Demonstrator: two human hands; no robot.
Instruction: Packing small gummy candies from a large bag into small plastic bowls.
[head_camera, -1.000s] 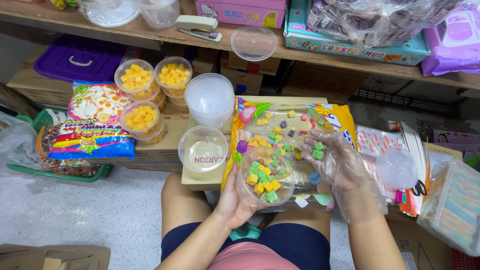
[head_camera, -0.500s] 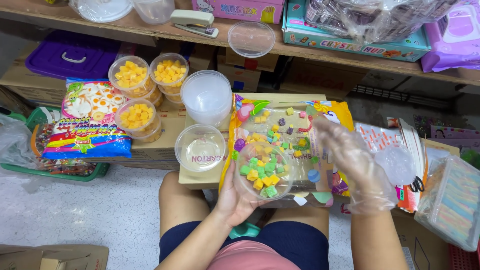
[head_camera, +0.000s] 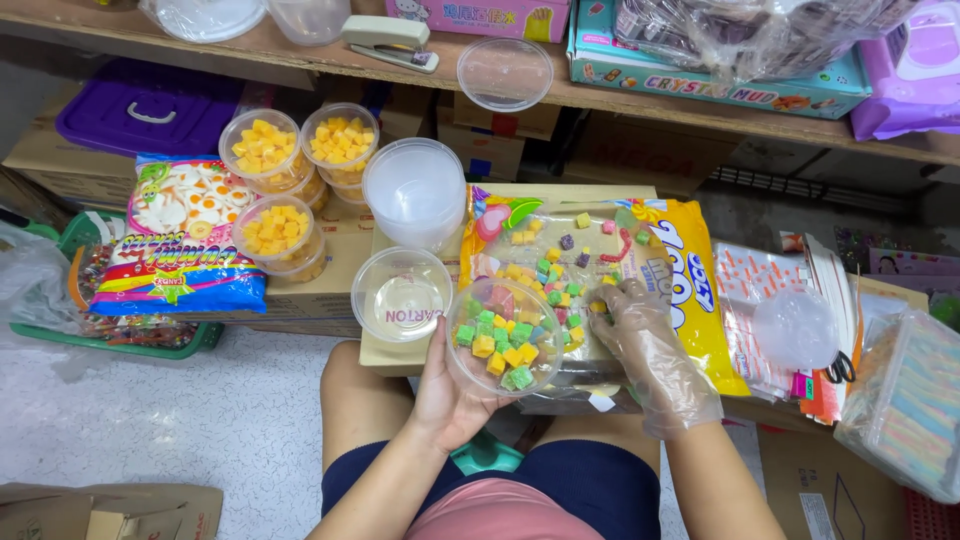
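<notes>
Left hand (head_camera: 447, 395) bare, palm up, fingers curled upward in cupping grip, wrist bent back, forearm angled in from lower left. Right hand (head_camera: 643, 345) in clear plastic glove, palm down, fingers (head_camera: 606, 308) bent and pointing left, forearm running from lower right.

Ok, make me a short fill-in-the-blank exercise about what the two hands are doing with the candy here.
1. The left hand holds a clear round cup partly filled with sugared ____ candies.
2. The right hand wears a thin clear plastic ____.
3. The right hand reaches into the big open candy bag, whose edge is coloured ____.
4. The three filled cups beside the empty cup hold ____ pieces.

Missing words: multicoloured; glove; yellow; orange-yellow
</notes>
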